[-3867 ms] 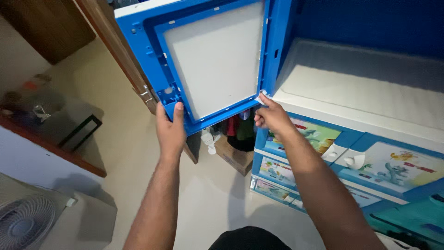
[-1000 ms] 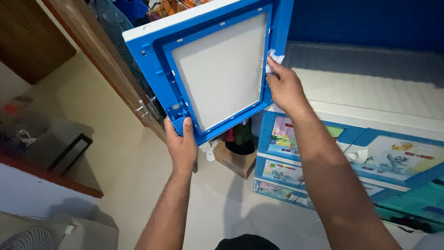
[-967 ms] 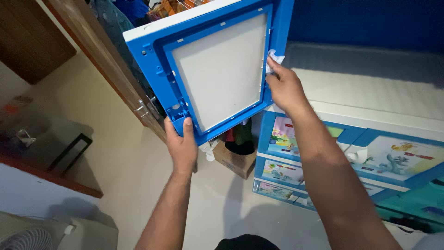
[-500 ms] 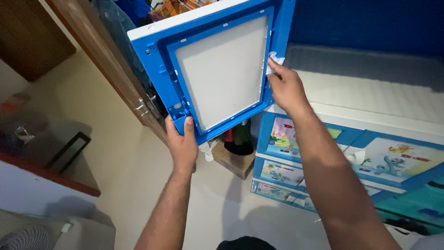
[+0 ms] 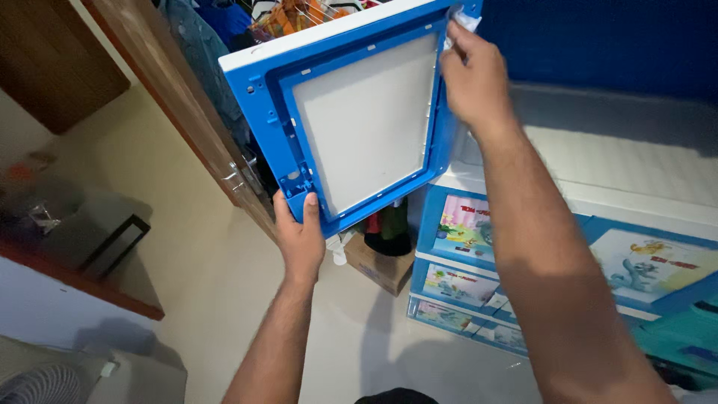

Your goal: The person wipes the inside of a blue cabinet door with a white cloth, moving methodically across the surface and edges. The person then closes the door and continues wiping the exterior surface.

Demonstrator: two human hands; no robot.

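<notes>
Overhead, both hands (image 5: 299,236) on blue door (image 5: 359,112), cloth (image 5: 462,18) uppermost.

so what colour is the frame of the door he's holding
Bright blue, around a pale grey-white panel; the door frame shows best in the head view.

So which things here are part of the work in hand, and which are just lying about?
In use:
- open blue plastic cabinet door with pale inner panel
- small white cloth, pressed to the door's upper edge
- left hand, gripping the door's lower corner
- right hand, holding the cloth

Lying about:
- brown cardboard box
- cartoon-fronted blue drawers
- white fan
- brown wooden door
</notes>
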